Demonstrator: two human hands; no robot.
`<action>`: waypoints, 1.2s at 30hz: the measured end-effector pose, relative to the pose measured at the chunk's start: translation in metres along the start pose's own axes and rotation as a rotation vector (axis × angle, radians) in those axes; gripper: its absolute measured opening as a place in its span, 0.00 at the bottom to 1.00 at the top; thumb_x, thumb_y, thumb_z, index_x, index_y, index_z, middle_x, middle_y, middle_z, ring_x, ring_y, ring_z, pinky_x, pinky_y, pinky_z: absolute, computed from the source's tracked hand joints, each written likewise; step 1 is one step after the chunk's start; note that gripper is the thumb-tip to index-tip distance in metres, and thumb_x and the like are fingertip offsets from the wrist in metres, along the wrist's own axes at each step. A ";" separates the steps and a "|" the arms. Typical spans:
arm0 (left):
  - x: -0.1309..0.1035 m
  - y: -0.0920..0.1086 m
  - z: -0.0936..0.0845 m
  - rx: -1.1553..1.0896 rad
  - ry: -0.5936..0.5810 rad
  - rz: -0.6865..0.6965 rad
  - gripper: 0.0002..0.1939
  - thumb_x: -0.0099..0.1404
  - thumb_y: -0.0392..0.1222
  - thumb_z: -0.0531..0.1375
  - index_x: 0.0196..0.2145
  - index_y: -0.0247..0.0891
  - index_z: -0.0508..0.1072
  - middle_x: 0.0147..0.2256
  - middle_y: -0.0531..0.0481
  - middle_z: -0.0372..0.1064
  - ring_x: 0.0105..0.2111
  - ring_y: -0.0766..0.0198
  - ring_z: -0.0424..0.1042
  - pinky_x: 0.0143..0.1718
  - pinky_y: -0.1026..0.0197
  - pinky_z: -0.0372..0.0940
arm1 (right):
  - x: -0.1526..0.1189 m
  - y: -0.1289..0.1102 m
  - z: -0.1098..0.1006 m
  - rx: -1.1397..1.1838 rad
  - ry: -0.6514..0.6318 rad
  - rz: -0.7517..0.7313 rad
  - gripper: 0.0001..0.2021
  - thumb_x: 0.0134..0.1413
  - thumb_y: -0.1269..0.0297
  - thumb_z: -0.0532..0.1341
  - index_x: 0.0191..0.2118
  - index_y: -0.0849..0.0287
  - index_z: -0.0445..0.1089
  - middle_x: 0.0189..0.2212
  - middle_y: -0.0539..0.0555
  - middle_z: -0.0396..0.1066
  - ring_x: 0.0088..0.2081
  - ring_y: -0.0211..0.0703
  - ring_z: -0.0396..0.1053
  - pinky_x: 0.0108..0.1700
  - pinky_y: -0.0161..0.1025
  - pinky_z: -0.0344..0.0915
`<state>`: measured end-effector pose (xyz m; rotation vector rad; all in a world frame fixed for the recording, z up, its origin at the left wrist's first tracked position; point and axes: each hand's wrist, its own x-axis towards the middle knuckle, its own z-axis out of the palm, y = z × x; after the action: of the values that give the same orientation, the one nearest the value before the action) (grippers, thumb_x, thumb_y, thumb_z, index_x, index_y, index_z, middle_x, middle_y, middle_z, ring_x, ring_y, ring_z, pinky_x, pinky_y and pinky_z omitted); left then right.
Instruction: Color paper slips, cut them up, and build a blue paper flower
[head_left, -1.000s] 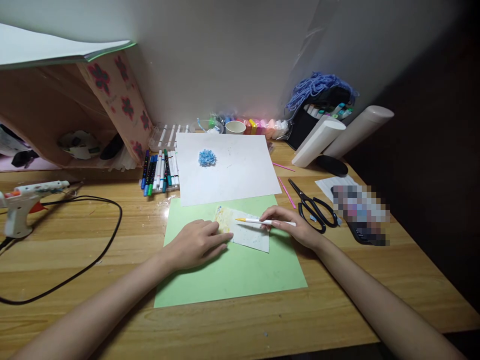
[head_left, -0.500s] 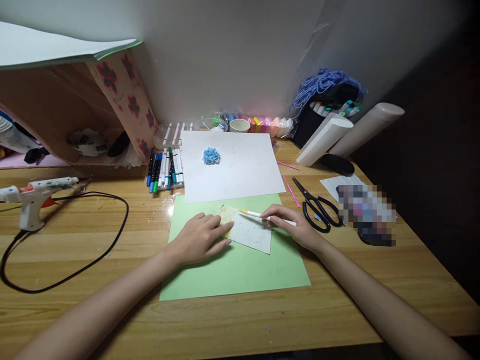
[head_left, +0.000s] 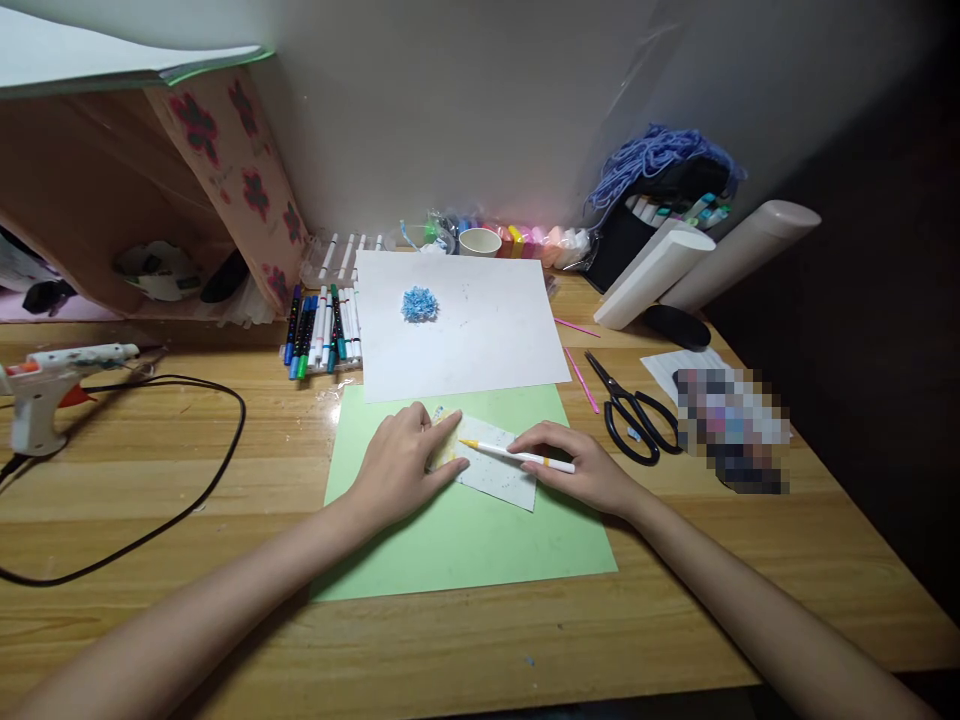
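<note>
My left hand lies flat on a small white sheet of paper, thumb and forefinger spread and pressing on its left part. That part carries yellow colouring, partly covered by the hand. Between the fingers of my right hand is a white marker with a yellow tip, its point close to the paper between my left thumb and forefinger; whether it touches I cannot tell. Beneath both lies a green sheet. Behind it, a white sheet bears a clump of blue shreds.
Black-handled scissors lie to the right, beside pink sticks. Several markers sit at the back left. A glue gun with a looped cord is at far left. White tubes and a paper cup stand behind.
My left hand's thumb and forefinger have spread apart on the paper. My right hand has shifted slightly left and down with the marker, now tilted differently. The view has moved slightly.
</note>
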<state>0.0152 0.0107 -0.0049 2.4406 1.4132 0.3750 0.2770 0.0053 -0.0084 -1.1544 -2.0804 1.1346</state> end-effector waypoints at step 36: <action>-0.003 0.000 -0.003 0.083 -0.037 0.018 0.32 0.62 0.60 0.54 0.60 0.46 0.60 0.38 0.46 0.60 0.35 0.57 0.61 0.36 0.57 0.56 | -0.007 0.002 -0.006 -0.093 -0.061 -0.139 0.11 0.59 0.67 0.58 0.47 0.53 0.70 0.40 0.55 0.74 0.42 0.45 0.68 0.44 0.43 0.64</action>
<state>0.0128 0.0085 -0.0026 2.5138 1.4186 0.2789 0.2862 0.0022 -0.0076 -1.0104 -2.2435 1.0299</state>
